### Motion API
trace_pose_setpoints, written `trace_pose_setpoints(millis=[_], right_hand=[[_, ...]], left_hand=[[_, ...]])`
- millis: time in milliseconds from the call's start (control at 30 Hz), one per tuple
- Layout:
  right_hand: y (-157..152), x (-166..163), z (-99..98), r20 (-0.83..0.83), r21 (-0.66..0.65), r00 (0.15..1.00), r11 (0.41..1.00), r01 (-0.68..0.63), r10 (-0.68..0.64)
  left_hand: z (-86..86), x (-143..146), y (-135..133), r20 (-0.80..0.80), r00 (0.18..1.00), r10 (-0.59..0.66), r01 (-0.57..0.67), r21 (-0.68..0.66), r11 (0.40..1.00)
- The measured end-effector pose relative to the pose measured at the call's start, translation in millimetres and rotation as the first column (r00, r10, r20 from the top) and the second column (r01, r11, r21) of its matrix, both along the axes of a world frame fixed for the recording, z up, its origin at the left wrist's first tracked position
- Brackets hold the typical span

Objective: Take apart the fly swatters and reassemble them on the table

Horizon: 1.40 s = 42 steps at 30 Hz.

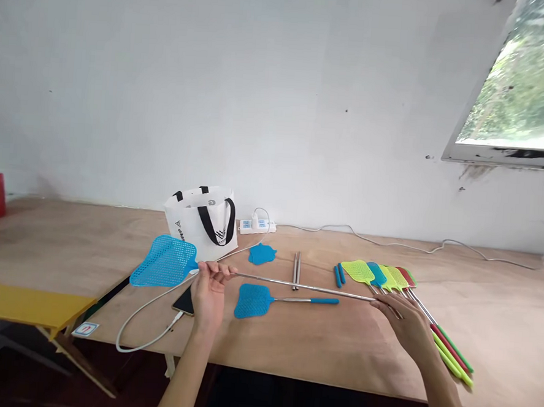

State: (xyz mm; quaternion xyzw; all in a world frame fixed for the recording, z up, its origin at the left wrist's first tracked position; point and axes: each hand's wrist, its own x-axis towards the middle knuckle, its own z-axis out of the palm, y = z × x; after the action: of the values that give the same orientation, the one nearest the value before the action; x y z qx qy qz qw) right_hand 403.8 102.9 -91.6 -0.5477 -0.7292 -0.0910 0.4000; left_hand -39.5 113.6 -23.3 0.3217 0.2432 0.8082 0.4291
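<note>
I hold a blue fly swatter (164,261) with a long extended metal rod (304,286) level above the wooden table (291,346). My left hand (209,292) pinches the rod just beside the blue mesh head. My right hand (405,322) is closed round the rod's far end. Under the rod lies another blue swatter (266,300) with a short rod and a blue grip.
A white bag with black handles (204,221) and a power strip (256,226) stand at the wall. A loose blue head (262,254), two metal rods (296,269), two blue grips (339,274), a row of coloured swatters (387,277) and a phone (184,300) on a white cable lie about.
</note>
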Motion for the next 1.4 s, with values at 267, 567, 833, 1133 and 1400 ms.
trace_pose_setpoints(millis=[267, 567, 833, 1133, 1400], right_hand=[[-16, -17, 21.7, -0.113, -0.291, 0.977, 0.934, -0.205, 0.180], [-45, -140, 24.3, -0.090, -0.055, 0.969, 0.971, -0.234, 0.228], [-57, -169, 29.2, -0.207, -0.095, 0.950, 0.962, -0.257, 0.234], [-51, -159, 41.7, -0.144, -0.149, 0.958, 0.952, -0.268, 0.248], [-34, -110, 36.0, -0.177, -0.103, 0.977, 0.985, -0.135, 0.116]], left_hand=[[-10.9, 32, 0, 0.065, 0.997, 0.051, -0.048, -0.048, 0.998], [-56.9, 136, -47, -0.122, 0.754, -0.646, 0.593, -0.296, 0.749], [-29.2, 121, -52, -0.276, 0.727, -0.629, 0.555, -0.302, 0.775], [-27.0, 119, -49, -0.361, 0.756, -0.547, 0.471, -0.281, 0.836], [-15.1, 71, -27, -0.170, 0.947, -0.273, 0.234, -0.219, 0.947]])
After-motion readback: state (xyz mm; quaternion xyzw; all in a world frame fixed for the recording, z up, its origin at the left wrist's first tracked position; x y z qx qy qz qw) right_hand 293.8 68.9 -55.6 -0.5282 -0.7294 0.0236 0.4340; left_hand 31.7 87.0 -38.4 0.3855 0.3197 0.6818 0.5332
